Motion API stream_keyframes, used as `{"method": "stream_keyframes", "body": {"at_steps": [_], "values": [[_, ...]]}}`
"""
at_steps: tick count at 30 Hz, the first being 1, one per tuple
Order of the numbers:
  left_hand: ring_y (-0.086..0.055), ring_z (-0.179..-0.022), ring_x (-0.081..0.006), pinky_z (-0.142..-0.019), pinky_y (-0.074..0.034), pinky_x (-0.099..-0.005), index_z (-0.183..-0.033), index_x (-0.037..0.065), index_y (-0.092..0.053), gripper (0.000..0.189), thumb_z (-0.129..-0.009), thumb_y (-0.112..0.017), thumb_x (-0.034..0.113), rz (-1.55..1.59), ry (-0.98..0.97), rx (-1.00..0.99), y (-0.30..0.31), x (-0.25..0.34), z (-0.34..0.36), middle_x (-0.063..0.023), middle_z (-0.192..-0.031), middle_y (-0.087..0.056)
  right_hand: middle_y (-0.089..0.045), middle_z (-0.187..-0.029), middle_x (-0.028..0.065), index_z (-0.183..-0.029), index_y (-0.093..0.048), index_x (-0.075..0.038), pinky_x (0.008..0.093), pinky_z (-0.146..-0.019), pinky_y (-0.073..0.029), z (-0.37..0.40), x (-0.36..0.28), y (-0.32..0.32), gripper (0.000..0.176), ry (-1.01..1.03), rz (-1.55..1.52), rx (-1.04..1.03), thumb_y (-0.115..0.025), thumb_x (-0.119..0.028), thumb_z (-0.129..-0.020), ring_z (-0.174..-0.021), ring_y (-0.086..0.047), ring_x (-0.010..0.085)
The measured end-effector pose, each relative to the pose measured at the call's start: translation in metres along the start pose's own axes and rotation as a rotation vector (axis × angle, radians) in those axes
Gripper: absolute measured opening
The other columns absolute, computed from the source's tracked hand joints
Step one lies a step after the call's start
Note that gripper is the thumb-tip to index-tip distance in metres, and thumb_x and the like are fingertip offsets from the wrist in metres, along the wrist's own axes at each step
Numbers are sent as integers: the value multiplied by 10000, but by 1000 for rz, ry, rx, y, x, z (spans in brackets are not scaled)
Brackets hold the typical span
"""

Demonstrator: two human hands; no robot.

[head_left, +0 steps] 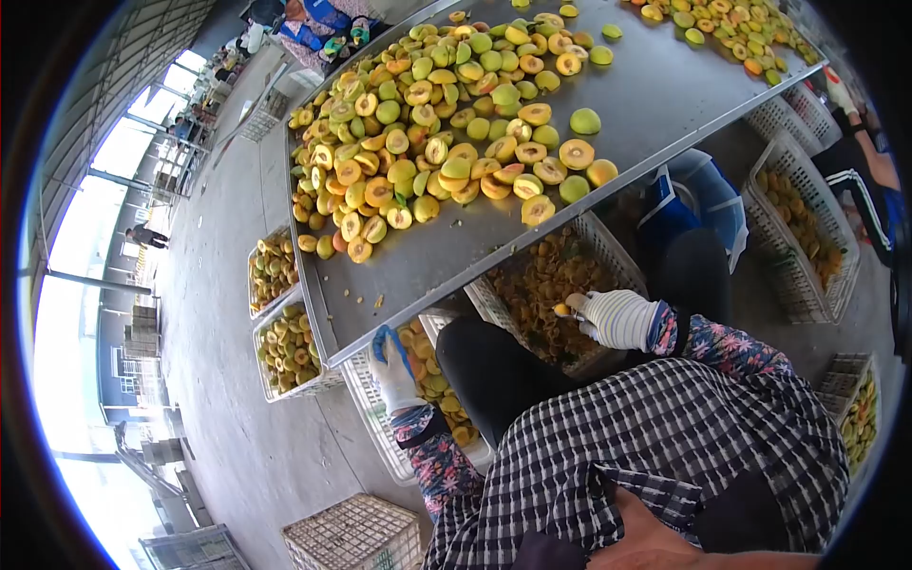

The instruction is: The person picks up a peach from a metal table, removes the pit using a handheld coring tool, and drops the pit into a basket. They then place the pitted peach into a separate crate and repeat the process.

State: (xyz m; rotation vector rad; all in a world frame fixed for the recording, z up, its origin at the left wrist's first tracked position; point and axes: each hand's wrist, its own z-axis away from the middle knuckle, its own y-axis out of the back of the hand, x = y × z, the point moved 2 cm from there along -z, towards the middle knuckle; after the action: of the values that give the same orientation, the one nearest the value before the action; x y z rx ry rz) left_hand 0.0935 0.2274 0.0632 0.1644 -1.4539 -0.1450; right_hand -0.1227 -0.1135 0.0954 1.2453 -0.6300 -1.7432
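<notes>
My left hand (391, 370), in a white glove with blue on the fingers, is beside the metal table's near corner, above a white crate (366, 404) of halved yellow fruit. Its fingers look apart, with nothing visible between them. In a striped white glove, my right hand (616, 319) is closed on a small orange fruit piece (561, 310) at the fingertips. Below it stands a crate (622, 255) of brownish-orange pieces. Many halved green and yellow fruits (437, 152) lie piled on the metal table (655, 119).
Two fruit-filled crates (275, 271) stand left of the table, and an upturned-looking crate (351, 532) at the bottom. A blue-lined container (717, 204) and more crates (803, 223) are at right. Other people (318, 24) are around the table; bare skin (646, 532) shows at the bottom.
</notes>
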Motion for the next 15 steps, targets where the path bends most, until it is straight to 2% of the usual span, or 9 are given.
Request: {"method": "stream_keyframes", "body": {"at_steps": [1, 4, 5, 6, 7, 8, 10, 12, 15], "values": [[-582, -898, -97, -783, -485, -237, -1186, 0, -603, 290, -966, -594, 188, 164, -103, 22, -4, -2, -8, -20, -1038, -635, -644, -956, 190, -1306, -446, -112, 452, -761, -523, -1, 0, -1, 415, -9, 12, -25, -547, -209, -915, -882, -646, 374], [-595, -915, -98, -794, -485, -239, -1167, -11, -611, 272, -958, -596, 163, 120, -123, -176, -73, 68, 10, -20, -1021, -644, -643, -1001, 190, -1386, -410, -167, 452, -792, -523, -1, -10, 9, 505, -106, 16, -138, -552, -204, -904, -926, -648, 364], [-619, -971, -145, -845, -490, -274, -1156, -24, -614, 284, -943, -600, 164, -89, -99, -261, -93, 65, -2, -63, -1040, -663, -644, -1013, 191, -1403, -400, -185, 453, -800, -522, 0, -11, 13, 526, -150, 14, -179, -553, -205, -901, -940, -648, 361], [-644, -993, -232, -863, -490, -324, -1131, -20, -629, 308, -925, -612, 208, -180, -277, -295, -120, 43, -22, -135, -1064, -682, -649, -1038, 192, -1410, -395, -198, 453, -789, -528, -5, -6, 3, 543, -156, 29, -183, -557, -209, -892, -937, -659, 355], [-643, -1002, -321, -875, -483, -370, -1112, -10, -641, 370, -912, -610, 299, -458, -356, -374, -150, 71, -12, -194, -1068, -675, -655, -1026, 188, -1410, -394, -201, 455, -781, -531, -2, -8, 7, 539, -159, 11, -184, -551, -214, -895, -917, -664, 354], [-634, -1010, -348, -869, -483, -386, -1085, 9, -653, 401, -917, -578, 365, -571, -382, -454, -180, 86, -6, -200, -1047, -675, -660, -1013, 185, -1410, -393, -205, 456, -772, -533, 1, -11, 13, 536, -163, -4, -186, -546, -218, -897, -897, -668, 353], [-633, -1003, -349, -859, -483, -414, -1075, 57, -669, 500, -920, -510, 505, -808, -304, -606, -234, 102, -6, -183, -1059, -678, -682, -907, 163, -1406, -394, -168, 465, -724, -533, -3, -4, 4, 525, -140, -17, -156, -531, -242, -904, -812, -675, 353], [-607, -1102, -347, -924, -468, -418, -1150, 42, -654, 650, -887, -491, 614, -1001, -210, -654, -273, 108, -4, -207, -1159, -647, -681, -858, 158, -1399, -399, -134, 465, -711, -529, -1, 0, 0, 533, -139, -43, -115, -537, -264, -900, -801, -672, 354], [-602, -1123, -344, -944, -466, -421, -1238, 29, -597, 678, -830, -618, 571, -1039, -230, -694, -313, 74, -14, -208, -1186, -639, -674, -813, 176, -1299, -474, -45, 472, -684, -516, 5, 2, -2, 491, -164, -49, -90, -559, -298, -887, -780, -665, 364]]}}
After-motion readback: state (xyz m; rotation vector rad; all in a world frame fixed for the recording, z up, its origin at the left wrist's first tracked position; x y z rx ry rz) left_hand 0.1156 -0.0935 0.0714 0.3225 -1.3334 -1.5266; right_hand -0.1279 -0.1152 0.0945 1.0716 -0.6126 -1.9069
